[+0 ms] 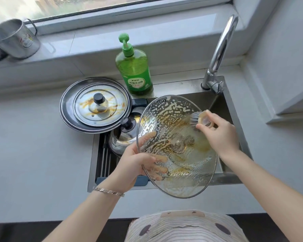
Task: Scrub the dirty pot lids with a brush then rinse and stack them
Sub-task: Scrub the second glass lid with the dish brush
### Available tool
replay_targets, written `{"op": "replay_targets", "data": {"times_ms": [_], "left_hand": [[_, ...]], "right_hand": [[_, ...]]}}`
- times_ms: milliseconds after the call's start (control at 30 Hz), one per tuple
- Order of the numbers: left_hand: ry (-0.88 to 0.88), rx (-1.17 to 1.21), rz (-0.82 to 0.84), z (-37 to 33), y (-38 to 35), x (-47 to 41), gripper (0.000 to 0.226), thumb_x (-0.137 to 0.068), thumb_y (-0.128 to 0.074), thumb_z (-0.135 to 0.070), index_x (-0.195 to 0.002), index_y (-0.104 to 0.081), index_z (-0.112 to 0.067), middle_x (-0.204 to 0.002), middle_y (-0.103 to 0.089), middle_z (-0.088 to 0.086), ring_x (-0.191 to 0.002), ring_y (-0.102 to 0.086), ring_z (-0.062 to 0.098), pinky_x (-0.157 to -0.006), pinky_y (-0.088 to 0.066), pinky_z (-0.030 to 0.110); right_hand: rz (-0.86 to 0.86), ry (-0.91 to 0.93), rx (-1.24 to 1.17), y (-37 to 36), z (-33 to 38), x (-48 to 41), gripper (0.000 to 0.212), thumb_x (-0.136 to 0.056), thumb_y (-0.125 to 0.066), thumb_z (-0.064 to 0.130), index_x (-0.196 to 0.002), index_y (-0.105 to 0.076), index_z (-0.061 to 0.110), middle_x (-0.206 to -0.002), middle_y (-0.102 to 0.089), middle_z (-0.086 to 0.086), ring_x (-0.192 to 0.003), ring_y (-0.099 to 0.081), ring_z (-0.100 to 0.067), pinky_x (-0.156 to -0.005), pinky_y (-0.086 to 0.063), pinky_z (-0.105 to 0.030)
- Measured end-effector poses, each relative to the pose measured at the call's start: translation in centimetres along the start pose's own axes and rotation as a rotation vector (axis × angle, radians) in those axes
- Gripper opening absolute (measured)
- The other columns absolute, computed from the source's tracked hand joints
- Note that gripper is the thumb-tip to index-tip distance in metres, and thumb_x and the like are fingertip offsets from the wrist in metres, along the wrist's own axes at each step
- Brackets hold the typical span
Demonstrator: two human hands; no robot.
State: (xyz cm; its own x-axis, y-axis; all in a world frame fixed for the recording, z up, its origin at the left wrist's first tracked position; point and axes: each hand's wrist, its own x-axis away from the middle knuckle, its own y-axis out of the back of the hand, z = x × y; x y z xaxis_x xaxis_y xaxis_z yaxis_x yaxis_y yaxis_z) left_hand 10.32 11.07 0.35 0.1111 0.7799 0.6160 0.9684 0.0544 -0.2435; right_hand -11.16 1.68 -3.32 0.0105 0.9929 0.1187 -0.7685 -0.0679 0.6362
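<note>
A large glass lid [166,117], soapy and streaked with brown, is held tilted over the sink, underside facing me. My left hand [135,165] grips its lower left rim, fingers showing through the glass. My right hand [217,133] holds a round brush [200,118] with its grey bristles against the lid's upper right part. Two more dirty lids [96,103] with a black knob lie stacked on the counter to the left. Another lid with a black knob [124,135] sits in the sink's drain rack.
A green dish soap bottle [134,67] stands behind the steel sink [234,119]. The chrome tap [219,51] rises at the back right. A metal mug [14,39] lies on the windowsill at the far left. A dark drain rack [105,158] fills the sink's left side.
</note>
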Motion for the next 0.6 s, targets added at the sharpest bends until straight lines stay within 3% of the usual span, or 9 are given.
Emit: {"op": "replay_targets", "data": {"times_ms": [67,133,167,267,433,533,600], "left_hand": [[0.001,-0.009,0.002,0.0,-0.1,0.0,0.070,-0.066,-0.054,0.001,-0.128,-0.049,-0.030,-0.095,-0.068,0.031,-0.071,-0.069,0.040,-0.056,-0.059,0.044],[0.008,-0.010,0.011,0.1,-0.2,0.0,0.070,-0.066,-0.053,0.001,-0.129,-0.048,-0.030,-0.096,-0.068,0.031,-0.072,-0.069,0.041,-0.057,-0.059,0.045],[0.010,-0.004,0.020,0.1,-0.1,0.0,0.071,-0.067,-0.053,0.002,-0.130,-0.048,-0.030,-0.097,-0.067,0.032,-0.072,-0.069,0.041,-0.057,-0.059,0.045],[0.010,-0.003,0.043,0.3,0.0,0.0,0.071,-0.068,-0.053,0.003,-0.131,-0.047,-0.030,-0.097,-0.066,0.033,-0.073,-0.069,0.042,-0.055,-0.058,0.043],[0.033,-0.005,0.046,0.1,-0.2,-0.4,0.072,-0.068,-0.053,0.002,-0.132,-0.046,-0.030,-0.099,-0.066,0.032,-0.077,-0.068,0.045,-0.057,-0.058,0.043],[0.029,-0.036,0.053,-0.1,-0.1,-0.3,0.072,-0.068,-0.053,0.002,-0.132,-0.046,-0.031,-0.097,-0.068,0.031,-0.077,-0.068,0.044,-0.056,-0.058,0.042],[0.044,-0.070,0.050,-0.2,-0.3,-0.4,0.072,-0.068,-0.053,0.002,-0.131,-0.046,-0.032,-0.096,-0.068,0.029,-0.077,-0.068,0.043,-0.056,-0.058,0.040]], "right_hand": [[0.045,0.078,0.049,-0.3,0.3,0.1,0.053,-0.081,-0.071,0.029,-0.131,-0.055,0.021,-0.126,-0.061,0.000,-0.090,-0.059,-0.014,-0.082,-0.052,-0.035],[0.171,0.231,0.037,-1.3,0.8,1.0,0.056,-0.078,-0.073,0.030,-0.131,-0.054,0.025,-0.132,-0.057,0.003,-0.106,-0.060,-0.013,-0.091,-0.051,-0.034],[0.180,0.226,0.010,-1.3,1.1,0.9,0.057,-0.078,-0.074,0.030,-0.131,-0.054,0.027,-0.133,-0.056,0.003,-0.113,-0.058,-0.013,-0.094,-0.049,-0.034],[-0.004,0.008,-0.068,-0.6,1.3,-1.1,0.055,-0.081,-0.070,0.033,-0.133,-0.053,0.023,-0.130,-0.059,0.002,-0.106,-0.058,-0.014,-0.088,-0.050,-0.032],[0.172,0.212,-0.056,-2.0,2.6,-0.2,0.058,-0.078,-0.072,0.032,-0.132,-0.052,0.025,-0.129,-0.058,0.003,-0.105,-0.057,-0.006,-0.084,-0.048,-0.023],[-0.024,-0.008,-0.127,-1.2,2.2,-1.8,0.060,-0.080,-0.071,0.034,-0.135,-0.049,0.023,-0.124,-0.061,0.004,-0.104,-0.059,-0.007,-0.083,-0.046,-0.017],[0.018,-0.026,-0.145,-1.3,3.0,-1.4,0.061,-0.080,-0.071,0.035,-0.135,-0.049,0.023,-0.131,-0.057,0.004,-0.110,-0.055,-0.008,-0.087,-0.044,-0.019]]}}
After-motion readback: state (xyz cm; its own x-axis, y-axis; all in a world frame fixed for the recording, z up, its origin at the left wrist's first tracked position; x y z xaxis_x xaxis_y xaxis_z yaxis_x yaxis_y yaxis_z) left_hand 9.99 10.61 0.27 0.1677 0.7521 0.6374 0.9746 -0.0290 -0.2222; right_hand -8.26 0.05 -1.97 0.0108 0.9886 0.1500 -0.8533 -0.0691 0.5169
